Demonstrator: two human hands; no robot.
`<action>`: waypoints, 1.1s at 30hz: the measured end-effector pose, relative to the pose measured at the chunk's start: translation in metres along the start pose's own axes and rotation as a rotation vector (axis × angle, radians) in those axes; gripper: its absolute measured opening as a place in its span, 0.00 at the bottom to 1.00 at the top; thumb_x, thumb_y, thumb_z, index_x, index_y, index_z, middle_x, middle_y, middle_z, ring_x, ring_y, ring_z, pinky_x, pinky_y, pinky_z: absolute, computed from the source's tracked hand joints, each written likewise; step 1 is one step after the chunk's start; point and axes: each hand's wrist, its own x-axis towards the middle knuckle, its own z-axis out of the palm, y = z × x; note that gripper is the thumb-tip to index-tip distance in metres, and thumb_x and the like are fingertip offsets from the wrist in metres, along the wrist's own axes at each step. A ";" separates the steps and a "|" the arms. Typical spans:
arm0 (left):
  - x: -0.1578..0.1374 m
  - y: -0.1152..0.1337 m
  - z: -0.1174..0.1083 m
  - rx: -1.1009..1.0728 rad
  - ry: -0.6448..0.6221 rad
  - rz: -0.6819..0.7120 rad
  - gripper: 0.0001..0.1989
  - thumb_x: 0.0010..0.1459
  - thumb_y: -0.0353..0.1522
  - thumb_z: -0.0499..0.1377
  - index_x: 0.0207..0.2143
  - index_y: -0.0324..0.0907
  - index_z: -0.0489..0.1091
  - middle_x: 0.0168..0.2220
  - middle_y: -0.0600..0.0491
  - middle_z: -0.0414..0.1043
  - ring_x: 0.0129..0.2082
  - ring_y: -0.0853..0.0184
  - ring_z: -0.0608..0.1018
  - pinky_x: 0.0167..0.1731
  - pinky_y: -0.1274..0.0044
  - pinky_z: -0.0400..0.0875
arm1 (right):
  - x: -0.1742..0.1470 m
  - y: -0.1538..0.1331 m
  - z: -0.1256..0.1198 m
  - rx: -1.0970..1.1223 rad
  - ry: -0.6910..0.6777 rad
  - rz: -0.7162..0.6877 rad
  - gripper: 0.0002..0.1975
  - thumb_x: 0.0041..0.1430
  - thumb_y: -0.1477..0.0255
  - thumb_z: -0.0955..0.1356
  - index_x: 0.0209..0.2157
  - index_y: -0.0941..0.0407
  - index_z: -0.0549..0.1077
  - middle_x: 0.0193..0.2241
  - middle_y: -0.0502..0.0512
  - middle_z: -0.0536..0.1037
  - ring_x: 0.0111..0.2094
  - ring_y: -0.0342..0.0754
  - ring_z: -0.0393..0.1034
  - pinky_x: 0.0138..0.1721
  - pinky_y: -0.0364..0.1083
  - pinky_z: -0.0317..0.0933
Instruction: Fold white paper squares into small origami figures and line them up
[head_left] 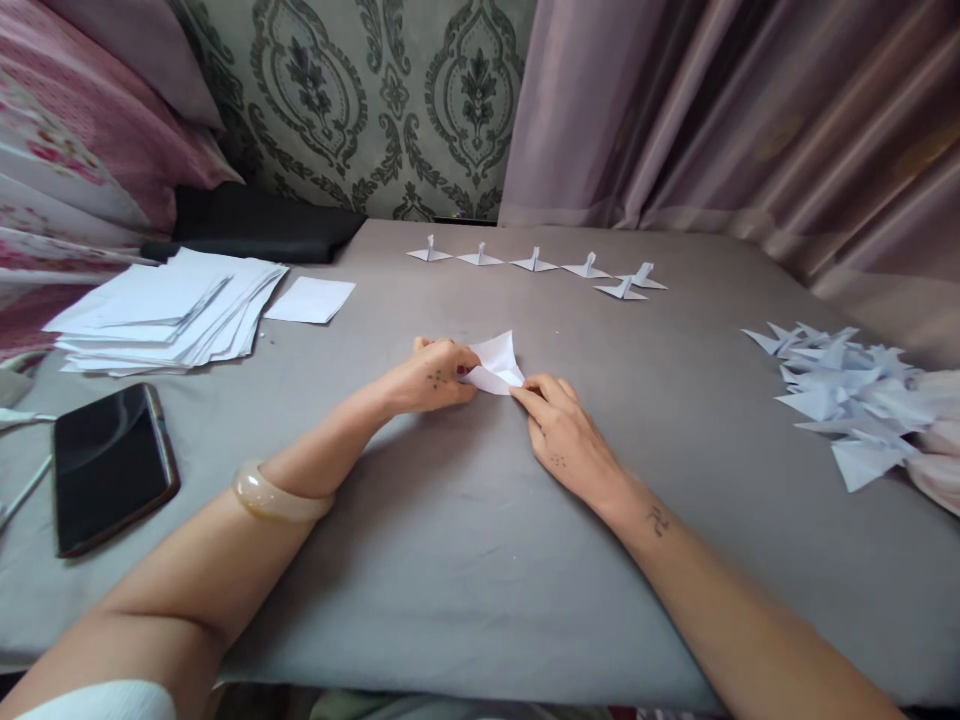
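Note:
A partly folded sheet of white paper (496,358) is held between my hands over the middle of the grey-covered table. My left hand (442,376) is closed on its left side, the fingertips curled and partly hidden. With thumb and fingers, my right hand (559,425) pinches the paper's lower right corner. Creases and raised flaps show on the sheet, and its upper point stands up away from me. Beyond it, several folded paper cranes (535,262) stand in a row toward the table's far edge.
A thick stack of white paper (161,310) lies at the left, beside a single square sheet (311,300). In front of it rests a phone (112,470) with a white cable. More paper cranes (847,385) are heaped at the right. A folded black cloth (262,222) lies behind the stack.

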 end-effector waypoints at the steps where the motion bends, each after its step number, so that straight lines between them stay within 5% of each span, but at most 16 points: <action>1: 0.000 0.000 -0.002 0.002 -0.029 -0.015 0.06 0.51 0.28 0.55 0.28 0.40 0.72 0.24 0.56 0.71 0.30 0.66 0.71 0.41 0.67 0.57 | 0.000 0.000 0.000 -0.009 -0.004 -0.003 0.22 0.60 0.83 0.56 0.50 0.56 0.71 0.44 0.61 0.71 0.45 0.53 0.63 0.46 0.50 0.64; 7: 0.001 -0.002 0.000 0.044 0.018 0.107 0.11 0.53 0.25 0.52 0.35 0.43 0.73 0.41 0.51 0.74 0.45 0.60 0.69 0.48 0.64 0.55 | -0.002 0.001 0.000 -0.047 -0.026 -0.013 0.23 0.60 0.83 0.56 0.52 0.56 0.70 0.45 0.61 0.70 0.45 0.52 0.63 0.45 0.50 0.64; 12: 0.002 0.002 0.013 0.212 0.363 0.151 0.18 0.58 0.32 0.57 0.51 0.45 0.66 0.60 0.42 0.55 0.57 0.51 0.59 0.52 0.59 0.54 | -0.002 0.003 0.002 -0.080 -0.034 -0.034 0.22 0.61 0.82 0.56 0.53 0.57 0.70 0.45 0.62 0.69 0.46 0.54 0.62 0.47 0.51 0.64; 15: 0.001 0.005 0.020 0.232 0.468 0.136 0.22 0.57 0.35 0.59 0.53 0.39 0.61 0.56 0.38 0.58 0.53 0.52 0.63 0.50 0.61 0.59 | -0.002 0.003 0.003 -0.084 -0.030 -0.033 0.23 0.61 0.82 0.57 0.53 0.55 0.71 0.45 0.62 0.69 0.45 0.54 0.62 0.46 0.51 0.65; 20: -0.002 0.006 0.028 0.117 0.306 0.194 0.04 0.61 0.30 0.53 0.36 0.40 0.67 0.38 0.48 0.70 0.37 0.64 0.72 0.39 0.73 0.67 | -0.001 0.004 0.003 -0.066 -0.024 -0.029 0.22 0.60 0.82 0.57 0.51 0.54 0.72 0.46 0.61 0.69 0.46 0.54 0.62 0.47 0.51 0.64; 33: -0.009 0.007 0.027 0.180 0.139 0.314 0.15 0.58 0.23 0.50 0.39 0.39 0.76 0.40 0.48 0.76 0.40 0.64 0.75 0.38 0.74 0.70 | -0.003 0.008 -0.002 0.097 0.010 0.015 0.23 0.56 0.84 0.58 0.47 0.56 0.75 0.44 0.60 0.70 0.47 0.51 0.64 0.50 0.51 0.62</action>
